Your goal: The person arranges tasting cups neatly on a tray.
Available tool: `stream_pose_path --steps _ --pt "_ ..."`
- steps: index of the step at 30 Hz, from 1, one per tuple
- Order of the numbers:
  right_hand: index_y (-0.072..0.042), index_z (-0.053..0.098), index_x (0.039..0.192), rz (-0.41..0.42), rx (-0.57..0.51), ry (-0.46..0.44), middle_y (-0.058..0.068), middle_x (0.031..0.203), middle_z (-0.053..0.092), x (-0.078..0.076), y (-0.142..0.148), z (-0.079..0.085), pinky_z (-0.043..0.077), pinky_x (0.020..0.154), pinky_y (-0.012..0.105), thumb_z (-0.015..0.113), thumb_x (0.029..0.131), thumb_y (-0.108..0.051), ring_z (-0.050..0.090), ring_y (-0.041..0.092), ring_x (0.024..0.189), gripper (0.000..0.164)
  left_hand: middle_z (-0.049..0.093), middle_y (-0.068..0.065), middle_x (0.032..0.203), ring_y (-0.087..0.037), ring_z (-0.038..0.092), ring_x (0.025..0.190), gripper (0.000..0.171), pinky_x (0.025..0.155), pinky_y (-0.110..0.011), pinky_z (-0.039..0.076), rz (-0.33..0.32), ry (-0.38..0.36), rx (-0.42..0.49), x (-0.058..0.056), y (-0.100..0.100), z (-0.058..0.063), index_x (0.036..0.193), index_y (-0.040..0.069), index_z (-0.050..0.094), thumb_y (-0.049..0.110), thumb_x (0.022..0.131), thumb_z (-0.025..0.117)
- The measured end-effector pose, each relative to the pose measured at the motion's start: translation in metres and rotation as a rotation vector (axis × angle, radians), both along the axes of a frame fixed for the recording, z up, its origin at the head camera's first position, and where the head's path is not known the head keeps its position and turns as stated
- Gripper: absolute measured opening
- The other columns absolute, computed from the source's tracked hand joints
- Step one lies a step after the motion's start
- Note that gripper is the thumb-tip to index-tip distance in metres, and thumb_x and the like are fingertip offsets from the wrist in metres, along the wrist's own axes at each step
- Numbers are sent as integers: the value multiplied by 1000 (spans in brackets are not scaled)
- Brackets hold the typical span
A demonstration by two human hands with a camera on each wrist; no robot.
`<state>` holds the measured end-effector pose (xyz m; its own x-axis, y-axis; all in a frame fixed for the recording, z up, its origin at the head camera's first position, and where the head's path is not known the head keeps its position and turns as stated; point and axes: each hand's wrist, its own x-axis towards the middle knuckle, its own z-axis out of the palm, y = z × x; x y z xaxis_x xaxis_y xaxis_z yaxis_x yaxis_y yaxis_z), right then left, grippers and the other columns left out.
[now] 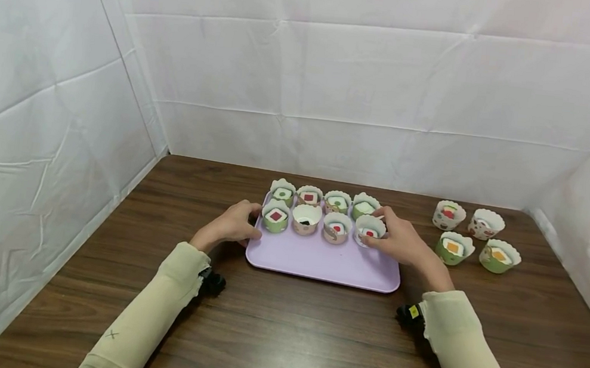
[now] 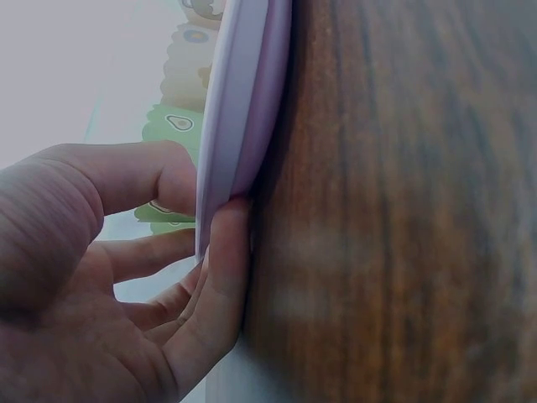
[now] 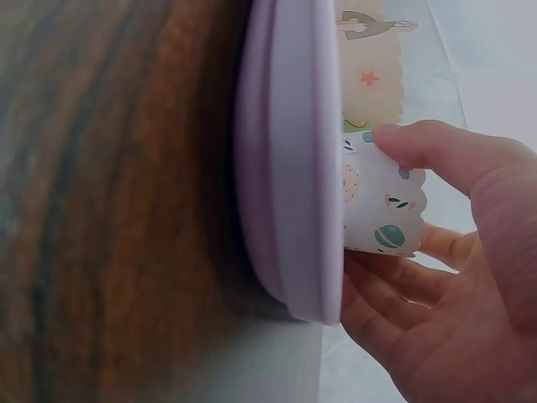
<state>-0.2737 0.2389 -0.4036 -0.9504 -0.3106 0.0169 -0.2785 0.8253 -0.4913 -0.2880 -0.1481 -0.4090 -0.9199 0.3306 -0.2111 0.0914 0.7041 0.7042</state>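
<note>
A lilac tray (image 1: 319, 261) lies on the table with two rows of scalloped paper cups on it. My left hand (image 1: 233, 221) grips the tray's left edge, thumb over the rim and a finger beneath it in the left wrist view. At the right end of the front row, my right hand (image 1: 402, 238) holds a white patterned paper cup (image 3: 382, 197) between thumb and fingers, on the tray. That cup has a white piece with a red mark inside. Beside it stands a beige cup (image 1: 337, 229); a green cup (image 1: 276, 217) is nearest my left hand.
Right of the tray, two white patterned cups (image 1: 449, 216) and two green cups (image 1: 500, 257) stand in a loose group on the dark wood table (image 1: 279, 332). White cloth walls (image 1: 360, 77) enclose the back and sides.
</note>
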Motion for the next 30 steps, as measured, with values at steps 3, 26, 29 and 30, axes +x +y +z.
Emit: stream_pose_path --steps 3,26,29,30 --pt "-1 46 136 -2 1 0 25 117 68 0 -1 0 55 79 42 78 91 -37 66 29 93 66 47 -25 133 -25 62 80 57 59 -28 63 3 -4 4 0 0 0 140 -2 55 0 85 71" --pt "-2 46 135 2 8 1 23 114 68 1 0 2 53 77 37 79 89 -39 65 27 92 68 47 -25 131 -25 63 79 57 59 -28 63 9 2 2 0 0 1 140 -3 55 0 85 71" --pt "-1 46 135 9 15 2 23 114 68 2 -1 3 53 78 39 79 89 -39 65 28 94 68 47 -25 131 -25 63 78 57 58 -28 63 11 -1 4 0 1 1 139 -3 55 -1 85 71" --pt "-1 46 135 10 15 -1 23 114 68 3 -1 3 53 78 40 79 89 -39 65 28 94 68 47 -25 132 -24 63 78 57 58 -28 63 8 0 2 1 1 1 140 -3 55 0 85 71"
